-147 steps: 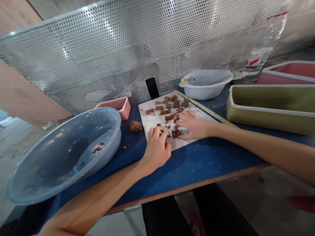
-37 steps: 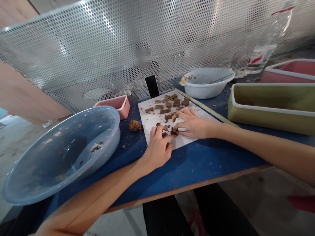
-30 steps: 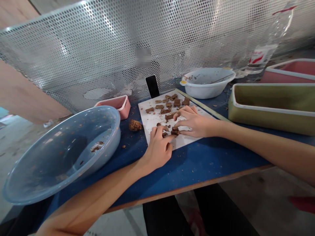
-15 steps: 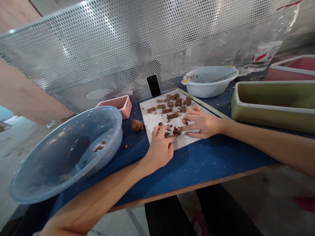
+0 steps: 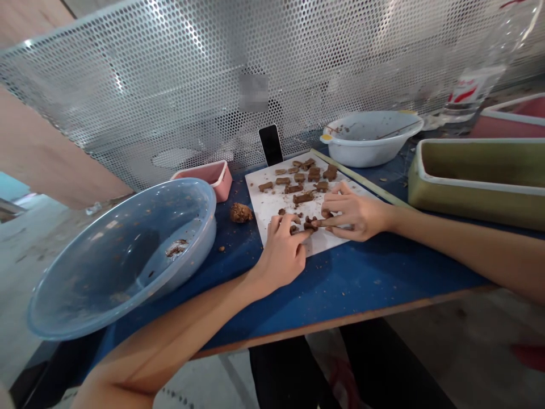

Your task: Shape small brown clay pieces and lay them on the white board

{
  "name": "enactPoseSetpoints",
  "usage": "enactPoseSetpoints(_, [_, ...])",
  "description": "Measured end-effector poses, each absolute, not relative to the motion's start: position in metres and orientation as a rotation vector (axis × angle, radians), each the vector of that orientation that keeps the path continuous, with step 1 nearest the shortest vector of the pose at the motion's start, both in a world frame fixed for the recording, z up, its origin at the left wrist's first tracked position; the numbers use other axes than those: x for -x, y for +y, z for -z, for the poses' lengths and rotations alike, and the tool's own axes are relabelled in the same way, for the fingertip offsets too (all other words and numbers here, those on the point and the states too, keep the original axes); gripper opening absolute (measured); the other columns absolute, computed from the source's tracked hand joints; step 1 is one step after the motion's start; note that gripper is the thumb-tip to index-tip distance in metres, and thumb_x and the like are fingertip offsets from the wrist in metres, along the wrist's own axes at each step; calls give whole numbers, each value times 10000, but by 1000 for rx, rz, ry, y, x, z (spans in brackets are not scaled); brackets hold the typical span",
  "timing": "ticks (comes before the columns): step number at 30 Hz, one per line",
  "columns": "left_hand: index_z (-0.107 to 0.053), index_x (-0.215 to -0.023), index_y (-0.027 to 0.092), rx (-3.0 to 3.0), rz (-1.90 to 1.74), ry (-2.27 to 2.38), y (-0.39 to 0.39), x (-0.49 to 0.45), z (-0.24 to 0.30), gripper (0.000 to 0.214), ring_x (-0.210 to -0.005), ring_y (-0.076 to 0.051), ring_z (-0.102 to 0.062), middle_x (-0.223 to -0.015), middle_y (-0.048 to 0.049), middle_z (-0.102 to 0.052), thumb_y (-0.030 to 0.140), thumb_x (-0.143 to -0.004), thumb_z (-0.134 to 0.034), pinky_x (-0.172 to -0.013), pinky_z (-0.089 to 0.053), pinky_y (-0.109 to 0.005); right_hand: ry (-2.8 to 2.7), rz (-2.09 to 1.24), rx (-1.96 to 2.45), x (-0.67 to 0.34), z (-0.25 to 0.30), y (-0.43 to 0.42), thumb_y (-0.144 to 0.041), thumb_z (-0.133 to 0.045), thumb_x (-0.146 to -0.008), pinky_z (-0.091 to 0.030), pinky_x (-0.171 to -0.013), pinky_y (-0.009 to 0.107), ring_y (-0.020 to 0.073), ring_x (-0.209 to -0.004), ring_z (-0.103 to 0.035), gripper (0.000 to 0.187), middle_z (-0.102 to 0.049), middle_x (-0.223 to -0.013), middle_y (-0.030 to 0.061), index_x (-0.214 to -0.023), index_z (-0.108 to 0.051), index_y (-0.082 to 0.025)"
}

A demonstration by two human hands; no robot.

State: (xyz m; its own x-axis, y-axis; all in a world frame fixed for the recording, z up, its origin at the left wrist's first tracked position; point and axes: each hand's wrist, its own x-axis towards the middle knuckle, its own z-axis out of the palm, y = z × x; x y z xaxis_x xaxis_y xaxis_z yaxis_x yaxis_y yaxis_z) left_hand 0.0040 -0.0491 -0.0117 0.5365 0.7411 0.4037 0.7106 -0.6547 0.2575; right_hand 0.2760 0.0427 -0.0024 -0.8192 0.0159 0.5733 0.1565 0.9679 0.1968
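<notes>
A white board [image 5: 272, 207] lies on the blue table [image 5: 349, 284] and carries several small brown dough pieces [image 5: 303, 198], some bone-shaped. My left hand [image 5: 281, 251] rests at the board's near edge with curled fingers pressing a brown piece [image 5: 294, 229]. Beside it, my right hand [image 5: 352, 213] lies on the board, its fingers pinched on another small brown piece [image 5: 310, 225]. The two hands' fingertips almost meet.
A large blue basin [image 5: 123, 255] with dough scraps sits at the left. A brown dough lump [image 5: 240, 213], a pink box [image 5: 208, 175] and a propped phone [image 5: 271, 145] lie behind. A white bowl [image 5: 370, 136], a green tray [image 5: 477, 173] and a plastic bottle [image 5: 472, 85] stand right, before a perforated metal screen [image 5: 191, 85].
My right hand has drawn back from the middle of the board and pinched a piece near the front. My left hand stays put. The view has shifted slightly left.
</notes>
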Motion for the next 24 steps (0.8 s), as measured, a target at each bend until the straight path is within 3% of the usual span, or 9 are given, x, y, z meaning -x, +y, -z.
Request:
enactPoseSetpoints(17, [-835,-1308,232,-2690,-761,1279,-49,-4,12,472,-1306,-343,-459,-1389,-149,-536,26,-973,-575,-1167,-522,-586,-2586,329,143,-276,2,44,-200,-615,-1076,-367,-966,449,220,-912,-579,165,-637,-960,28,-1164,-753,-223])
enactPoseSetpoints(24, [-846,-1272,224,-2689,-789,1265,-50,-3,12,446,-1299,-345,-464,-1403,-152,-544,25,-968,-587,-1163,-523,-593,-2522,223,200,-281,-4,42,-258,-541,-1125,-374,-960,471,212,-934,-610,215,-663,-1005,40,-1188,-747,-255])
